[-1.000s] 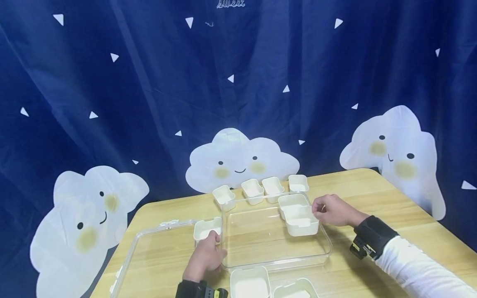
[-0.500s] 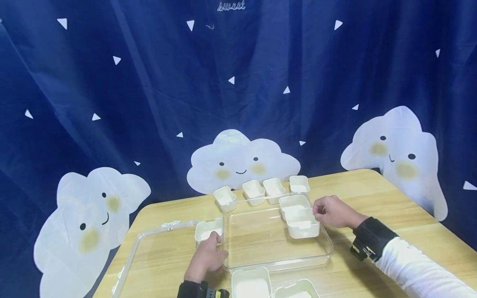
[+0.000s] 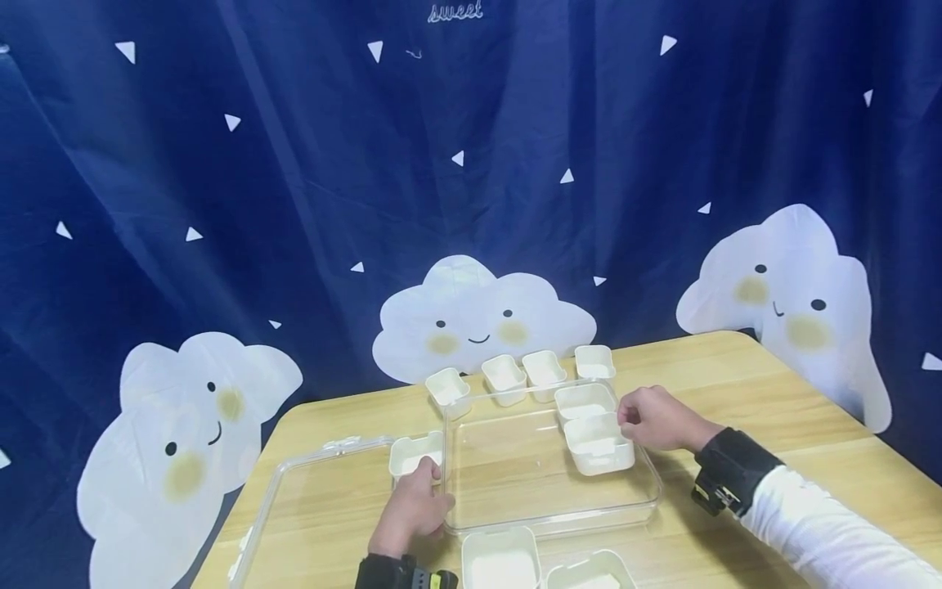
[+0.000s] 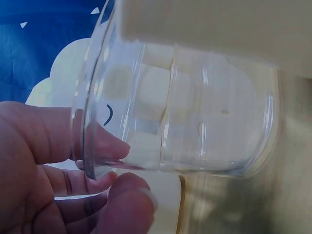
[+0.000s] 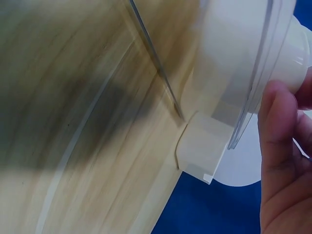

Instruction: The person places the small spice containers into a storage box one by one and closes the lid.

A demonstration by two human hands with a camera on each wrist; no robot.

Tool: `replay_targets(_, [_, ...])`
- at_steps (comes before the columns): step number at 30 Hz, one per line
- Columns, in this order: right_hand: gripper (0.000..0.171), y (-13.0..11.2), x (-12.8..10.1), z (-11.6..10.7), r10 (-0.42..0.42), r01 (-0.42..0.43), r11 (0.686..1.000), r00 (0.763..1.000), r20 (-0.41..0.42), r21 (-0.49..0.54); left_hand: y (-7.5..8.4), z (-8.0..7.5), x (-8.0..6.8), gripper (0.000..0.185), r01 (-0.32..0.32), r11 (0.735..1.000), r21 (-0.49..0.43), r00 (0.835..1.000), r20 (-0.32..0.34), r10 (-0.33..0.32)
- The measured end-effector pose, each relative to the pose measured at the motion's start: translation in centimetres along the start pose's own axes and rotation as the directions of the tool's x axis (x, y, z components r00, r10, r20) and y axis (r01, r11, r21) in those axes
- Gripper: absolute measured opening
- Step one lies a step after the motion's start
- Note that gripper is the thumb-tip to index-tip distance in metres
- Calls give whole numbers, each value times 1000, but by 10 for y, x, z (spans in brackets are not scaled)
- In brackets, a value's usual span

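Note:
My right hand (image 3: 662, 417) pinches the side of a small cream container (image 3: 599, 444), which sits over the right part of a large clear box (image 3: 552, 522). Directly behind it, inside the box, is another cream container (image 3: 585, 399). In the right wrist view, the thumb and fingers (image 5: 277, 114) meet at the held container's wall, just above the clear rim. My left hand (image 3: 415, 503) holds the box's left side; in the left wrist view the thumb (image 4: 114, 144) lies over the clear wall and the fingers curl beneath. Partly behind that hand stands a further cream container (image 3: 414, 451).
Several cream containers (image 3: 504, 376) line the table's back edge. Two more, one squarish (image 3: 500, 544) and one cut off by the view (image 3: 592, 564), stand in front of the box. A clear lid with latches (image 3: 268, 491) lies at the left. A blue curtain (image 3: 471, 204) hangs behind.
The held cream container has shifted slightly toward the front of the clear box. Both hands keep their grips, and the whole view has drifted a little.

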State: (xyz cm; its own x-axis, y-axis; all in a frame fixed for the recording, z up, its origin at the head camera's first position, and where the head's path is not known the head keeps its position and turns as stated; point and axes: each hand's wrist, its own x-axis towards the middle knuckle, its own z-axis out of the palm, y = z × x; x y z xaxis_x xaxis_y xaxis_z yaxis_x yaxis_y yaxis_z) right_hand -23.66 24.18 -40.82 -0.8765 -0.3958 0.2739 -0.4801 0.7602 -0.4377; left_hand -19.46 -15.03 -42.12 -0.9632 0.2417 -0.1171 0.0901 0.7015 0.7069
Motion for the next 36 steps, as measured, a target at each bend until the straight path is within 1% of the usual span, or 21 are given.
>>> replay_targets(8, [19, -2, 1, 1, 18, -18, 1000, 1000, 4, -23, 1, 1, 2, 32, 15, 1000, 24, 1000, -9, -15])
replay_targets(13, [18, -2, 2, 2, 25, -24, 999, 1000, 3, -35, 2, 2, 2, 31, 24, 1000, 18, 1000, -9, -24])
replay_targets(20, [18, 0, 2, 5, 10, -10, 999, 1000, -10, -43, 2, 1, 2, 31, 28, 1000, 15, 1000, -7, -28])
replay_targets(27, [18, 0, 2, 8, 3, -4, 998, 1000, -15, -60, 2, 1, 2, 30, 13, 1000, 15, 1000, -5, -13])
replay_targets(36, [19, -2, 0, 9, -22, 20, 997, 999, -26, -74, 3, 1, 2, 30, 28, 1000, 9, 1000, 0, -28])
